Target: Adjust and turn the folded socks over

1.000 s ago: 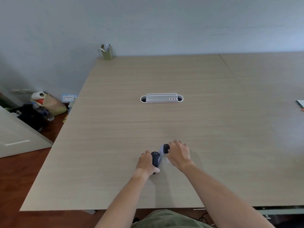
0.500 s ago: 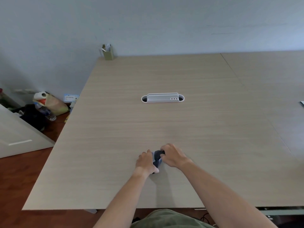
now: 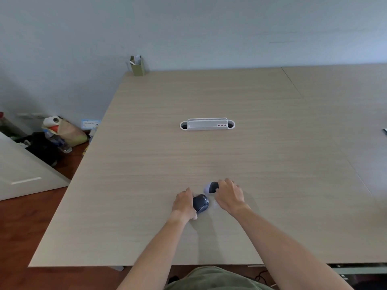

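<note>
Dark plastic object (image 3: 200, 203) sits on the wood-grain table (image 3: 146, 185) near its front edge, gripped by the left hand (image 3: 183, 203), fingers curled around its left side. Far side of it is hidden behind the palm; faint lettering on top, unreadable. Could be a mouse body, can't confirm.

Right hand (image 3: 230, 195) grips a second piece (image 3: 211, 187), dark with a pale lilac end. Only the left tip shows; the rest is under the knuckles, so shape is unclear. The two pieces are just beside each other, not touching as far as I can see.

White cable tray (image 3: 207, 124) is set in the table's middle, well apart from the hands; three small red dots on it, too small to read. Olive pen holder (image 3: 137, 65) stands at the far left corner, contents blurry. Bags and a bottle (image 3: 60, 143) are on the floor to the left, partly cut by the table edge. Something flat at the right frame edge is cropped.
</note>
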Demonstrator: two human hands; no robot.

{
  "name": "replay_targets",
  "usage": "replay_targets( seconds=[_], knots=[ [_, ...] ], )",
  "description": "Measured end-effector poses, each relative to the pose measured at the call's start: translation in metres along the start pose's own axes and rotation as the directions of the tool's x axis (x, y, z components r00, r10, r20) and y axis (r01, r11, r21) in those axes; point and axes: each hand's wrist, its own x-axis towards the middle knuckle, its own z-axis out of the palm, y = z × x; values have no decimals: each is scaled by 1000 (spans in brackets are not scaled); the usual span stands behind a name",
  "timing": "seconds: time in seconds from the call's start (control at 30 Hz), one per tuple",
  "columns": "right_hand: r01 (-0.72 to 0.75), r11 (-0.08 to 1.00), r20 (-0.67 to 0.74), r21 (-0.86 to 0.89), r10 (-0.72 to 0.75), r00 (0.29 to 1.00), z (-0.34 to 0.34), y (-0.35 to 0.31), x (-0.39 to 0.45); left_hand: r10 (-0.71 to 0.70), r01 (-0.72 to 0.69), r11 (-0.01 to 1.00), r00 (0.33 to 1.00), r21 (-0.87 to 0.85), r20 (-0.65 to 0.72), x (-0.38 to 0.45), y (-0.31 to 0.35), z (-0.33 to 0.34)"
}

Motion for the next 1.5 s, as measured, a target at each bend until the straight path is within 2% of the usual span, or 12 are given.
replay_targets(
  seconds=[0.1, 0.23, 0.33, 0.43, 0.53, 0.67, 0.8, 0.9, 1.0, 1.13, 1.33, 1.5],
  knots=[
    [52, 995, 63, 84, -57, 996, 3, 0, -2, 14, -14, 1000, 1000, 19, -1, 3, -2, 0],
    [-3, 999, 3, -44, 3, 1000, 2, 0, -4, 35, -30, 990, 999, 137, -32, 3, 1, 1],
    [39, 992, 11, 116, -41, 999, 3, 1, -5, 59, -44, 976, 996, 213, -66, 3, 1, 2],
    [78, 988, 84, 134, -90, 992, 7, 3, -7, 84, -64, 978, 992, 198, -91, 3, 0, 3],
    [38, 999, 7, 25, -38, 999, 5, 6, -8, 113, -93, 979, 988, 180, -101, 4, -1, 4],
    [106, 970, 55, 217, -121, 991, 3, 7, -8, 147, -136, 983, 985, 124, -90, 6, -5, 6],
    [95, 986, 70, 141, -105, 992, 8, 8, -12, 167, -160, 984, 980, 76, -105, 4, -9, 10],
    [67, 983, 1, 171, -68, 998, 10, 9, -12, 117, -111, 988, 992, 111, -53, 0, -8, 10],
    [107, 966, 82, 237, -130, 988, 10, 5, -13, 42, -36, 993, 997, 114, -57, -4, -8, 15],
    [58, 995, 28, 75, -60, 998, 11, 6, -12, 1, 2, 1000, 994, 27, -109, -7, -3, 23],
    [150, 953, 110, 262, -184, 977, 9, 9, -14, 86, -79, 991, 994, 109, -60, -1, -3, 17],
    [56, 996, 25, 62, -58, 998, 12, 9, -11, 146, -146, 981, 989, 130, 13, 0, -3, 13]
  ],
)
